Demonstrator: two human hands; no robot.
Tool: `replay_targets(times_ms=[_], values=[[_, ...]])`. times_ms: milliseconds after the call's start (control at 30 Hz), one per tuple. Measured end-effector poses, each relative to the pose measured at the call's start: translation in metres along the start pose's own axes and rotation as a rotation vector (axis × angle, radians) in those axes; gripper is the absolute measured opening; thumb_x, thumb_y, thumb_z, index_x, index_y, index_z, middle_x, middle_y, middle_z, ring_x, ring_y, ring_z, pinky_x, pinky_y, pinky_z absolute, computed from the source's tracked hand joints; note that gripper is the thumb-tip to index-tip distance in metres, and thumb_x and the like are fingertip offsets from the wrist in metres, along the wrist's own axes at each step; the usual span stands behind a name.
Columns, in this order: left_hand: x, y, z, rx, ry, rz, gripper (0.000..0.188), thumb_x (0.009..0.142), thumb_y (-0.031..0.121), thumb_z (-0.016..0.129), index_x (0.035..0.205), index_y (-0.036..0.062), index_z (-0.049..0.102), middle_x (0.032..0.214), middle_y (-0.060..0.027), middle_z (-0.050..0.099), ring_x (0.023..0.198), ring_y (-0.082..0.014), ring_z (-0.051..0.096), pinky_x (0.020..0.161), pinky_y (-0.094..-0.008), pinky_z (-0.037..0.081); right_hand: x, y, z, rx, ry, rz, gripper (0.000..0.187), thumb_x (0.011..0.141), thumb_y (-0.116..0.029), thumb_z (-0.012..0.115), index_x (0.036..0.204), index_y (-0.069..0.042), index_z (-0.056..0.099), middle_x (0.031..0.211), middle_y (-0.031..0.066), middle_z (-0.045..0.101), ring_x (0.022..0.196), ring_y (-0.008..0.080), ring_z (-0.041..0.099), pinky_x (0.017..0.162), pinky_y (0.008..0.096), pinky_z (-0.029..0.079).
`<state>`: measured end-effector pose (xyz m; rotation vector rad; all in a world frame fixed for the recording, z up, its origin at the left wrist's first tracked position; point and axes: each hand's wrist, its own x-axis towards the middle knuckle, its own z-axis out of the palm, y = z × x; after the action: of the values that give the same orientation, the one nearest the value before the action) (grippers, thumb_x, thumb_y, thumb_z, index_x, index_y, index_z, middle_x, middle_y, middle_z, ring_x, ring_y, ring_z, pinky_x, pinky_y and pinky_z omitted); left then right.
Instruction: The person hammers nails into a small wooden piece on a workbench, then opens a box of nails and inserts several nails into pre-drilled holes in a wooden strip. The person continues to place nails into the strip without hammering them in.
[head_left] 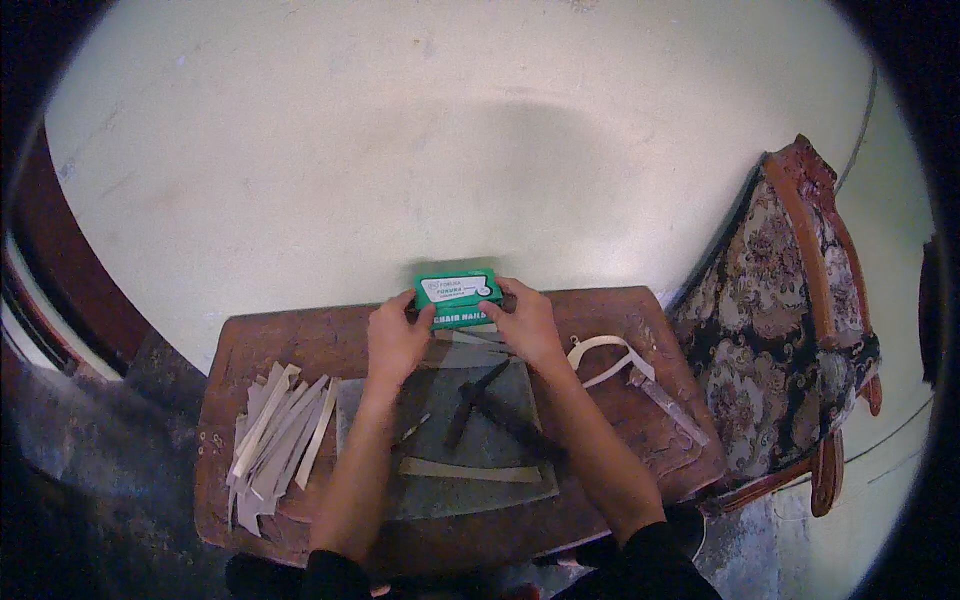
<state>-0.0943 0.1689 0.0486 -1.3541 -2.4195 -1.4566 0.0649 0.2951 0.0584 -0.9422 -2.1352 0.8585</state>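
A small green box [456,289] with a white label is held up near the table's far edge, just in front of the wall. My left hand [397,335] grips its left end, thumb on the front face. On its right end my right hand [524,322] is closed the same way. Below my hands a grey flat slab [430,495] lies on the wooden table [260,345]. On the slab are a dark hammer-shaped tool [480,402], a thin pen-like stick [413,428] and a pale flat strip [470,470]. More pale strips [470,345] lie just under the box.
A loose bundle of pale strips [280,430] covers the table's left side. At the right lie a curved whitish band [603,343] and a long clear-looking piece [670,405]. A flower-patterned upholstered chair [760,370] stands right of the table. The wall [300,180] rises behind it.
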Motion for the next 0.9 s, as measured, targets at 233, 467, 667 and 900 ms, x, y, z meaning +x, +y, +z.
replay_targets(times_ms=[233,467,667,900], values=[[-0.077,0.022,-0.065,-0.272,-0.036,-0.047,0.040,0.085,0.016,0.071,0.119,-0.0034,0.060,0.109,-0.0184,0.066,0.092,-0.0266,0.068,0.081,-0.0363,0.054,-0.079,-0.039,-0.027,0.108,-0.061,-0.110,0.057,0.078,-0.022,0.081,0.125,0.000,0.059,0.108,0.0183,0.069,0.095,0.0233,0.068,0.083,0.0345,0.054],[-0.156,0.003,-0.106,-0.263,-0.108,-0.168,0.042,0.085,0.014,0.072,0.122,-0.0006,0.057,0.108,-0.0154,0.066,0.097,-0.0231,0.066,0.082,-0.0349,0.054,-0.139,-0.062,-0.019,0.183,-0.325,0.007,0.069,0.074,-0.017,0.083,0.131,0.005,0.051,0.111,0.0189,0.063,0.093,0.0263,0.069,0.079,0.0333,0.057],[-0.181,-0.008,-0.129,-0.298,-0.071,-0.236,0.043,0.083,0.011,0.074,0.120,-0.0013,0.056,0.107,-0.0151,0.066,0.096,-0.0221,0.065,0.083,-0.0338,0.053,-0.149,-0.071,0.006,0.171,-0.404,-0.122,0.069,0.074,-0.017,0.084,0.130,0.005,0.051,0.109,0.0165,0.058,0.092,0.0260,0.067,0.079,0.0342,0.057],[-0.185,-0.038,-0.123,-0.336,-0.025,-0.200,0.044,0.082,0.010,0.075,0.120,-0.0009,0.055,0.108,-0.0146,0.065,0.095,-0.0209,0.065,0.083,-0.0338,0.052,-0.147,-0.065,0.029,0.225,-0.444,-0.021,0.074,0.073,-0.020,0.084,0.136,0.000,0.049,0.110,0.0129,0.060,0.096,0.0209,0.064,0.083,0.0313,0.052]])
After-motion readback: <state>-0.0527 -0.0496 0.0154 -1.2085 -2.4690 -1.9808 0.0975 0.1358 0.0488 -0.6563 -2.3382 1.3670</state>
